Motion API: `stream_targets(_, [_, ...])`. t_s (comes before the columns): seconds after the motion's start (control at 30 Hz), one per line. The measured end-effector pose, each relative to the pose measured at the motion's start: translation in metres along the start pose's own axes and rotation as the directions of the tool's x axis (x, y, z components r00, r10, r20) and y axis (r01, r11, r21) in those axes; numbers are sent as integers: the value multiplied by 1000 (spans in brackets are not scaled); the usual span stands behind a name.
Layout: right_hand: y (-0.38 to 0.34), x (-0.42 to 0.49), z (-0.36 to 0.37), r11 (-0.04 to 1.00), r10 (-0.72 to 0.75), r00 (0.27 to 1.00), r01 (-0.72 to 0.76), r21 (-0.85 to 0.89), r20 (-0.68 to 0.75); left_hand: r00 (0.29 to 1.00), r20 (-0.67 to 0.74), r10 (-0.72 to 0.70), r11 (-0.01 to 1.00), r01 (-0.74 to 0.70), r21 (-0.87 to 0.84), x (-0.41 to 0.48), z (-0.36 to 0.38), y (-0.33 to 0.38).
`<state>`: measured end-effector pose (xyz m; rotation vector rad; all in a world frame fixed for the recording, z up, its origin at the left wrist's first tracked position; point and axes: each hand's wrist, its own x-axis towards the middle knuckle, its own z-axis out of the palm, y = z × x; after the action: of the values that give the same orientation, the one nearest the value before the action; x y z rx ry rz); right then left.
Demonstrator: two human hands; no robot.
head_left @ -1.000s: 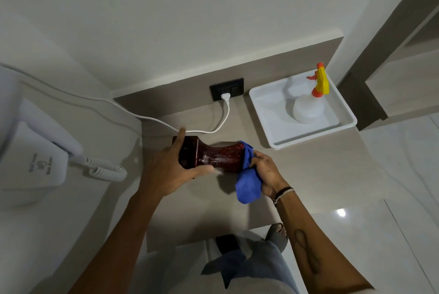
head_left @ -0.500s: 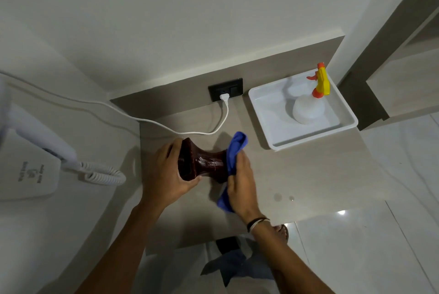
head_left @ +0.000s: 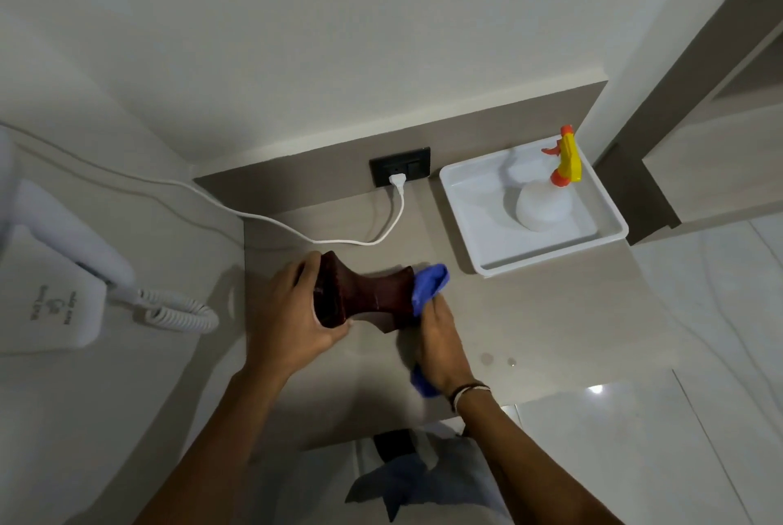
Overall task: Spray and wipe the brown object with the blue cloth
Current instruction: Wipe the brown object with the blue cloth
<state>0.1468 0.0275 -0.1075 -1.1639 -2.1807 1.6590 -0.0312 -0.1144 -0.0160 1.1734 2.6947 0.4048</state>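
Note:
The brown object, a dark glossy waisted vase, lies on its side above the grey counter. My left hand grips its wide left end. My right hand holds the blue cloth pressed against the vase's right end; the cloth's tail hangs below my wrist. The white spray bottle with a yellow and orange trigger head stands in a white tray at the back right, apart from both hands.
A white cable runs from a black wall socket across the counter's back. A white wall-mounted hair dryer with a coiled cord hangs at the left. A few wet drops lie right of my hand. My legs show below the counter edge.
My right hand turned over from beneath the vase's right end to on top, with the cloth, then drew it slightly right. The vase's left end rolled within my left hand.

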Motion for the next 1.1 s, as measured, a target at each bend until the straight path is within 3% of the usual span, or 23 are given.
stream_targets(0.07, [-21, -9, 14, 985, -123, 988, 132, -110, 89, 1000, -3, -25, 999, 25, -22, 3, 0, 1])
stream_targets(0.17, [-55, -28, 47, 932, -356, 925, 361, -20, 133, 1000, -18, 3, 998, -4, -59, 3, 2, 0])
stream_targets(0.27, [-49, -20, 52, 821, -526, 843, 538, -192, 115, 999, -33, -11, 998, 9, -69, -1, 4, 0])
stream_targets(0.4, [-17, 6, 13, 847, -266, 947, 320, -425, 182, 997, -32, -65, 996, 63, -55, -7, 5, 4])
stream_targets(0.47, [-18, 8, 10, 914, -179, 969, 229, -334, 172, 996, -43, -83, 995, 80, -61, -5, 6, 8])
stream_targets(0.5, [-28, 5, 15, 950, -189, 967, 224, -217, 169, 994, -51, -93, 994, 89, -61, -3, 6, 10])
stream_targets(0.57, [-46, -9, 34, 927, -353, 923, 368, -78, 156, 993, -43, -107, 992, 104, -73, 0, 6, 14])
stream_targets(0.63, [-44, -22, 50, 832, -522, 840, 539, -130, 147, 992, -34, -120, 988, 116, -99, 1, 4, 16])
stream_targets(0.7, [-24, -15, 47, 788, -558, 824, 564, -248, 101, 989, -21, -145, 986, 143, -85, -1, 2, 16])
stream_targets(0.77, [-1, -1, 28, 818, -415, 903, 423, -390, 109, 989, -13, -147, 988, 146, -58, -4, 1, 17])
stream_targets(0.8, [6, 4, 16, 857, -333, 935, 353, -375, 120, 990, -8, -142, 989, 142, -45, -5, 0, 19])
stream_targets(0.9, [7, 12, -18, 966, -240, 970, 235, -104, -38, 992, -23, -125, 992, 124, -26, -5, -3, 24])
stream_targets(1.1, [2, 23, -62, 981, -184, 981, 179, -70, -56, 998, -37, -49, 989, 53, 135, 13, -6, 41])
